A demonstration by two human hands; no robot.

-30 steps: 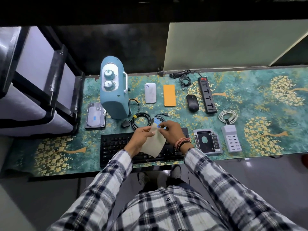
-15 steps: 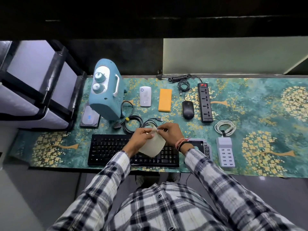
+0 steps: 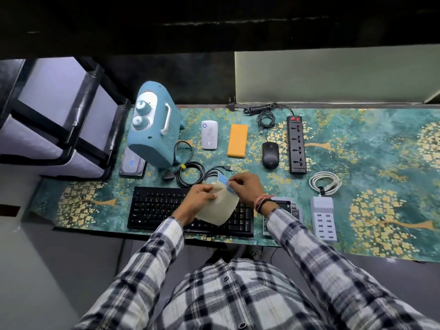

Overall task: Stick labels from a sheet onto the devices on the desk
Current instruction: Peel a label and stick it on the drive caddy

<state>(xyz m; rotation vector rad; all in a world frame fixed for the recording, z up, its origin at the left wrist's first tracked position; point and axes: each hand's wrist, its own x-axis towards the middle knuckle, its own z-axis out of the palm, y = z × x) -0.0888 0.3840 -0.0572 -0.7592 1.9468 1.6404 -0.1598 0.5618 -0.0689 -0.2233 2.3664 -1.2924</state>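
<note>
A pale label sheet (image 3: 220,209) hangs above the black keyboard (image 3: 162,208). My left hand (image 3: 201,195) pinches its upper left edge. My right hand (image 3: 246,186) pinches a small blue label (image 3: 226,183) at the sheet's top corner, partly lifted off the backing. Devices lie on the desk: a teal heater (image 3: 154,129), a hard drive (image 3: 132,164) with a blue label on it, a white router (image 3: 209,134), an orange power bank (image 3: 237,140), a black mouse (image 3: 270,154), a black power strip (image 3: 297,145), a drive caddy (image 3: 285,208) and a white USB charger (image 3: 323,217).
A green and gold patterned mat (image 3: 371,167) covers the desk. Coiled black cables (image 3: 190,173) lie behind the keyboard, a white cable coil (image 3: 325,182) sits above the charger. A black-framed rack (image 3: 59,115) stands at the left desk end.
The blue label has come further away from the sheet's top corner under my right hand. The view shifted, both hands stay over the keyboard.
</note>
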